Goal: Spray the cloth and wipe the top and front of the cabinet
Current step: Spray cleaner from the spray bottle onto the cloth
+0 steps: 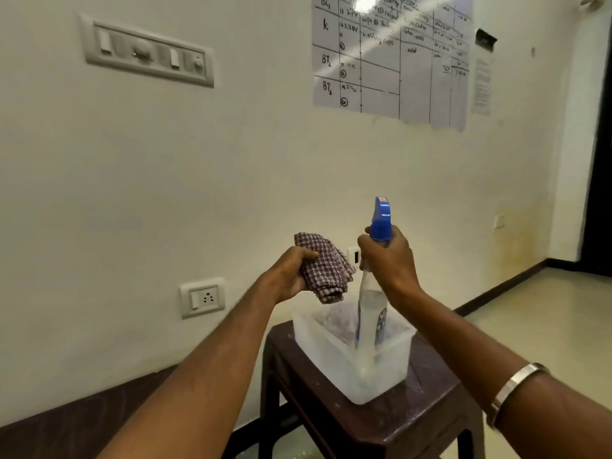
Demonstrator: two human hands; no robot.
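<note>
Plain cream wall with a switch panel point(147, 50) and a whiteboard chart point(392, 58), and down low a dark stool point(430, 415) carrying a clear plastic tub point(334, 366). Left hand point(291, 276) is closed around a bunched checked cloth point(326, 265). Right hand point(390, 260) is wrapped round the neck of the spray bottle point(372, 309), which stands upright with its base down in the tub. The cloth sits just left of the blue nozzle point(381, 218), so I'd guess the spray just needs aiming left. No cabinet in view, only 1 stool.
</note>
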